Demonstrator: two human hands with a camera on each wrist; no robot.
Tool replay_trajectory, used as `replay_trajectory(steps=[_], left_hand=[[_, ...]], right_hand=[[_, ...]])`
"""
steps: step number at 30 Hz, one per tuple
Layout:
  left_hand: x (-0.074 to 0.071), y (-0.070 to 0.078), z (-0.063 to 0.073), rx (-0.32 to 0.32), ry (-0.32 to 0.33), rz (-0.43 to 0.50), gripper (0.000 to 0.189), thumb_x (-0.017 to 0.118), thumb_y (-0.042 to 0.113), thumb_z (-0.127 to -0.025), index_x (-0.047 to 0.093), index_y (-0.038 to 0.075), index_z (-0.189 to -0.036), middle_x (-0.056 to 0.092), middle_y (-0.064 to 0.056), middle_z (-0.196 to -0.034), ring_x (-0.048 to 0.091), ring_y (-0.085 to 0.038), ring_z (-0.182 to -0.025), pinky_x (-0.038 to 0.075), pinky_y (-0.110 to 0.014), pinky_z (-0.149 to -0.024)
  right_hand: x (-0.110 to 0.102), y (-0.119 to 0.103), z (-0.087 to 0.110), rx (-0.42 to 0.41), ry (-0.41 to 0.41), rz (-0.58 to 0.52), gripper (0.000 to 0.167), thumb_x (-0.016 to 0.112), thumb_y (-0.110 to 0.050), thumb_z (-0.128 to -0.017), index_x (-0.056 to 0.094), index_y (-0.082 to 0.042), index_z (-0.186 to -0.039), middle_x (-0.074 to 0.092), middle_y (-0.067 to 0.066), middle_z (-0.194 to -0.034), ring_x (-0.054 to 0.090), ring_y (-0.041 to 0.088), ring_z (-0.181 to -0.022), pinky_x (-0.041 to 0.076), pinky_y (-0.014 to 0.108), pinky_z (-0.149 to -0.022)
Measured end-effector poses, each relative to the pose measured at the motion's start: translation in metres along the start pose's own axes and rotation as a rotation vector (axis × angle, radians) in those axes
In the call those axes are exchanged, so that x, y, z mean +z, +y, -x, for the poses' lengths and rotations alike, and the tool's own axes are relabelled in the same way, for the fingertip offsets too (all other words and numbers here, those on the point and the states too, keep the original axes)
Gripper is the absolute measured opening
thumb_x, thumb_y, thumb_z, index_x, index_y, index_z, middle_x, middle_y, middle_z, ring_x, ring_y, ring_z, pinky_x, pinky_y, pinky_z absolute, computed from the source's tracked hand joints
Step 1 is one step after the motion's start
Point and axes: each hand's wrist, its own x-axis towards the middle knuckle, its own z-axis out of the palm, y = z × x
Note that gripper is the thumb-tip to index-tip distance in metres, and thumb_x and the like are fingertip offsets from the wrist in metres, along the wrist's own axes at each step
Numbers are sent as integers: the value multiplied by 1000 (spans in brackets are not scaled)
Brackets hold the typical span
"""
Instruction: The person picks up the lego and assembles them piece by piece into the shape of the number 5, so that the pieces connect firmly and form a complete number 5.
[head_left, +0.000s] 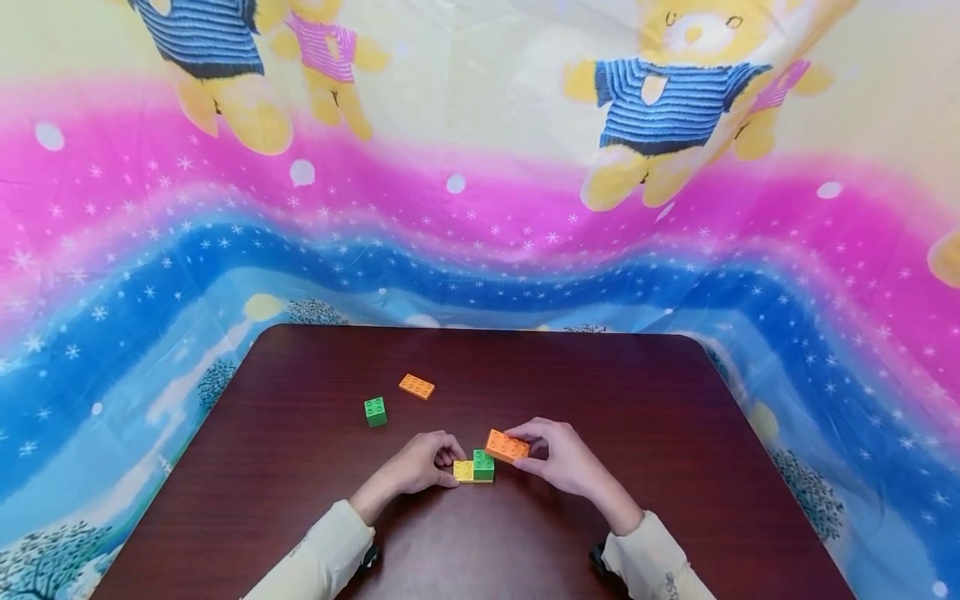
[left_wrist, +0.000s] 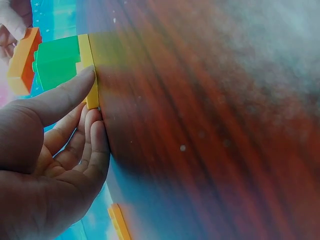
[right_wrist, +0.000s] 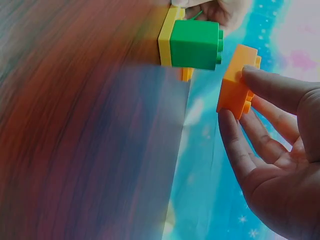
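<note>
A flat yellow building plate [head_left: 463,472] lies on the table near its front, with a green block [head_left: 483,464] standing on its right part. My left hand [head_left: 424,463] pinches the plate's left end, thumb [left_wrist: 75,90] on the near side and the other fingers behind. In my right hand [head_left: 558,454] an orange block [head_left: 507,447] is pinched between thumb and fingertips, tilted, studs upward. It hangs close beside and above the green block; the right wrist view shows a narrow gap between the orange block [right_wrist: 237,82] and the green studs [right_wrist: 220,46].
Farther back on the dark wooden table [head_left: 570,383] lie another green block [head_left: 375,412] and a flat orange plate [head_left: 417,386]. Behind the table hangs a printed cloth [head_left: 465,217] with bears and snowflakes, running round the sides too.
</note>
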Motion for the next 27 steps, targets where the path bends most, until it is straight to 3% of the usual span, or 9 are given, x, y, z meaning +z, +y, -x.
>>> replay_trajectory(steps=[6,27], left_hand=[[-1,-1,0,-7,2,11,28,89,4,-79,73,7,-101,67,-4,-93,63,-17,-86,56,-29,-78],[2,-4,-4,-40,-7,-4,31,91,7,-76,66,9,-95,64,-2,-92,63,-16,-85,54,-29,-76]], right_hand=[[8,-12,-8,-66,-55,8,43,83,-12,-88,73,-18,-129,71,-4,-116,68,10,-95,60,28,-85],[19,-25,-21,-98,-120,26,40,81,-18,-92,72,-22,-131,71,-7,-116,65,7,-93,57,25,-83]])
